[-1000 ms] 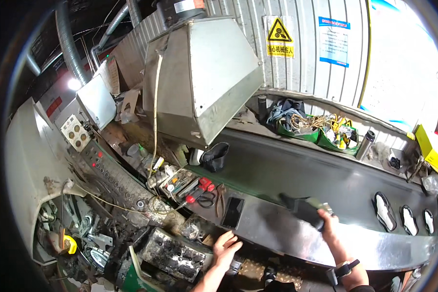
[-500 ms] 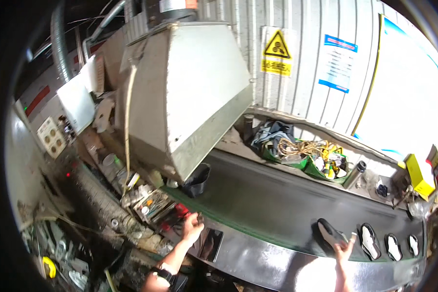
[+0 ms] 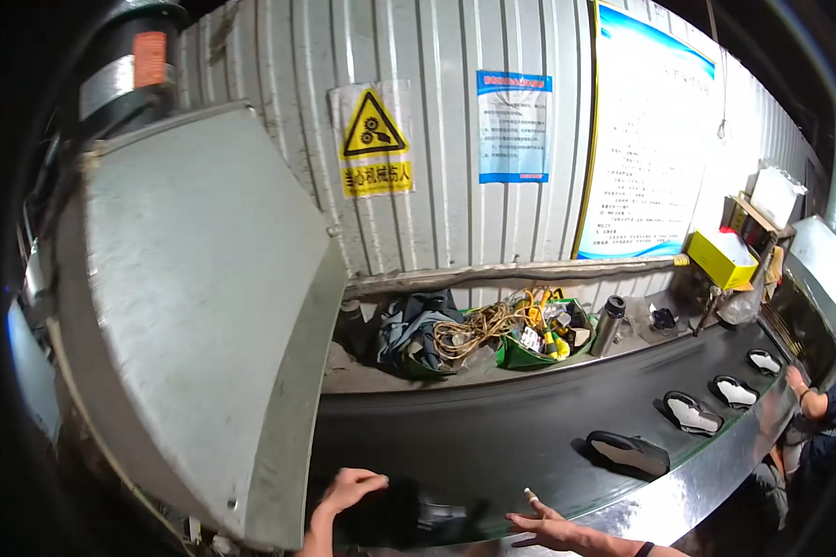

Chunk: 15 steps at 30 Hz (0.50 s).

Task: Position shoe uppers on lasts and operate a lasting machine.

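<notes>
My left hand (image 3: pixel 351 487) is over the near part of the dark conveyor belt (image 3: pixel 520 408), its fingers stretched to the right with nothing visible in them. To its right, my right hand (image 3: pixel 546 529) reaches in with fingers apart, a white wrap on one fingertip; it is empty. Between them lies a blurred dark object with a grey patch (image 3: pixel 441 513), too smeared to name. Beyond my right hand, a black shoe piece with a pale grey face (image 3: pixel 629 453) rests on the belt. Similar pieces (image 3: pixel 692 412) with whiter faces form a row farther right.
A large grey metal hood (image 3: pixel 204 316) stands over the belt's left end. Along the back ledge are cloth (image 3: pixel 420 325), coiled rope (image 3: pixel 478 334), a green bin (image 3: pixel 529 353) and a steel flask (image 3: pixel 608 325). Another person's hand (image 3: pixel 797 379) is near the belt edge at right.
My view has swung right. My right hand has come away from the nearest shoe piece. My left hand has moved from the clutter beside the belt to above it. Another person now shows at right.
</notes>
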Tool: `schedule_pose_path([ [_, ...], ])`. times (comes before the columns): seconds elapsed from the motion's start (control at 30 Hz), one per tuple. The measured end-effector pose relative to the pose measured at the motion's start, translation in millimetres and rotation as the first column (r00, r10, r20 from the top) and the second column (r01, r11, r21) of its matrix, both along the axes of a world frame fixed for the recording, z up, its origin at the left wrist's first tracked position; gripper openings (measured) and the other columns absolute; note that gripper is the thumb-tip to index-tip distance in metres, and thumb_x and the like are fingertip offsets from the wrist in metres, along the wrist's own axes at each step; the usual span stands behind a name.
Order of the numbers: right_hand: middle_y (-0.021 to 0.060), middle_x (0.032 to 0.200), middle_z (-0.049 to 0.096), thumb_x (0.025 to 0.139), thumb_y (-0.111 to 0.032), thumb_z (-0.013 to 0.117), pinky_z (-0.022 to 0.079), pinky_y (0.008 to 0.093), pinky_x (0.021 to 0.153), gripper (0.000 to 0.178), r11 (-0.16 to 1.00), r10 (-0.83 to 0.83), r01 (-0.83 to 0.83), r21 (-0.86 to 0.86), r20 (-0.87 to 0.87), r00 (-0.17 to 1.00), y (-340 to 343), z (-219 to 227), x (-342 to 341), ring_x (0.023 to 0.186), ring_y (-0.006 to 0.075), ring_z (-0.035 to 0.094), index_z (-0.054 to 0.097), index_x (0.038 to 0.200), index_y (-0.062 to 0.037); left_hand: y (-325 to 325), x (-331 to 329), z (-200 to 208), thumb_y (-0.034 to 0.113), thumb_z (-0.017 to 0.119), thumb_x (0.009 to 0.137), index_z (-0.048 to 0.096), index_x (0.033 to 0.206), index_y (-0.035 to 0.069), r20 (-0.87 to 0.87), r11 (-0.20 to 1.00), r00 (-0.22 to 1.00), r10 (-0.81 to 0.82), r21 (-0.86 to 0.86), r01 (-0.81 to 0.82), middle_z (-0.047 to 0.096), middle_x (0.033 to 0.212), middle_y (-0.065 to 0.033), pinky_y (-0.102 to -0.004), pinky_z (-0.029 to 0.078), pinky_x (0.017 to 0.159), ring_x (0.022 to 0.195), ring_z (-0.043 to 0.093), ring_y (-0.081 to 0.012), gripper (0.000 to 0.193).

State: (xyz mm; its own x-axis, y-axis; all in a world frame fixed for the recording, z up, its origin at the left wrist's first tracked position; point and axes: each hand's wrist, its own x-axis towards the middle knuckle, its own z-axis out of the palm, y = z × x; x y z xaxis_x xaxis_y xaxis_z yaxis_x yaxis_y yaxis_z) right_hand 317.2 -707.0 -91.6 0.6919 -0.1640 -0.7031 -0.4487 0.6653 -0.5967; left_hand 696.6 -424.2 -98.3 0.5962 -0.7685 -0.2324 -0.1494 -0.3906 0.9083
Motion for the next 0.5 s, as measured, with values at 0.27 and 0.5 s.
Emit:
schedule_pose_path([
  [0.27,0.0114,0.122,0.06,0.094,0.003,0.072,0.046,0.0626,0.111,0.072,0.893,-0.269,0.235,0.383,0.036,0.963,-5,-26,16,0.123,0.0294,0.06,0.042,0.152,-0.0266,127,84,-115,0.021,0.081,0.082,0.054,0.145,0.006,0.596,0.235,0.57,0.565,0.545,-0.804,0.058,0.144,-0.0239,-0.0465,0.04,0.115,0.138,0.051,-0.0399,0.07],
  [0.5,0.0109,0.133,0.06,0.101,-0.014,0.067,0.041,0.0572,0.113,0.056,0.937,-0.196,0.192,0.291,-0.016,0.98,-18,-2,-44,0.122,0.0305,0.061,0.043,0.151,-0.0157,164,101,-149,0.016,0.085,0.074,0.046,0.152,0.019,0.484,0.263,0.572,0.662,0.564,-0.782,0.056,0.145,-0.0213,-0.0482,0.044,0.111,0.137,0.051,-0.0377,0.087],
])
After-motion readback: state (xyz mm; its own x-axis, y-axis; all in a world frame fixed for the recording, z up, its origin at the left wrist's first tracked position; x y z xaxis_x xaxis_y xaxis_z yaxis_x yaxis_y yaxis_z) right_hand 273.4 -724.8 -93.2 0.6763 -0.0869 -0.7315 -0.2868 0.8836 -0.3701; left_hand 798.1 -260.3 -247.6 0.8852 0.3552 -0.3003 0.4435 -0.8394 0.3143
